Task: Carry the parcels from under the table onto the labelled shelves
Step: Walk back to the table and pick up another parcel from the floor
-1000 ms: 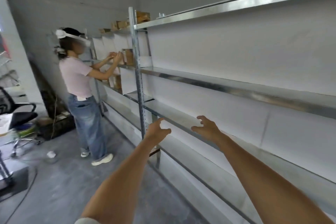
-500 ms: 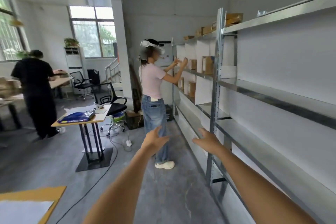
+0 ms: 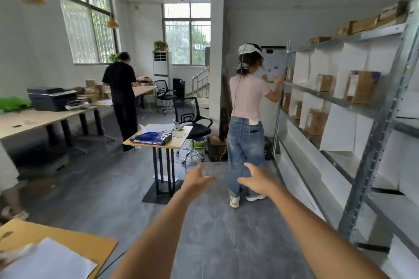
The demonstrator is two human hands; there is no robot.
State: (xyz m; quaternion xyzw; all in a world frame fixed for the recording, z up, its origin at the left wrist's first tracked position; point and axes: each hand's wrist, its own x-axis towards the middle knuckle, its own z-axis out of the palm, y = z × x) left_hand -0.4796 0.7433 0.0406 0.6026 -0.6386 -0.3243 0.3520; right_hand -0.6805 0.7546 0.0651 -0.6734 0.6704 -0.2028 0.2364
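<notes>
My left hand (image 3: 198, 180) and my right hand (image 3: 257, 179) reach out in front of me over the grey floor, both empty with fingers spread. The metal shelves (image 3: 371, 165) run along the right wall, lined with white paper. Brown cardboard parcels (image 3: 361, 86) stand on the far shelf sections, and more parcels (image 3: 367, 22) lie on the top shelf. A wooden table (image 3: 74, 240) with white paper on it shows at the bottom left; what lies under it is hidden.
A person in a pink top (image 3: 247, 118) stands at the shelves ahead, close to my path. A small table (image 3: 163, 138) and an office chair (image 3: 195, 124) stand mid-room. Another person in black (image 3: 121, 97) works at long desks (image 3: 34, 120) on the left.
My view has swung left, away from the shelves and toward the room. Both hands stay outstretched and empty. The person in pink has shifted from left of view to centre-right.
</notes>
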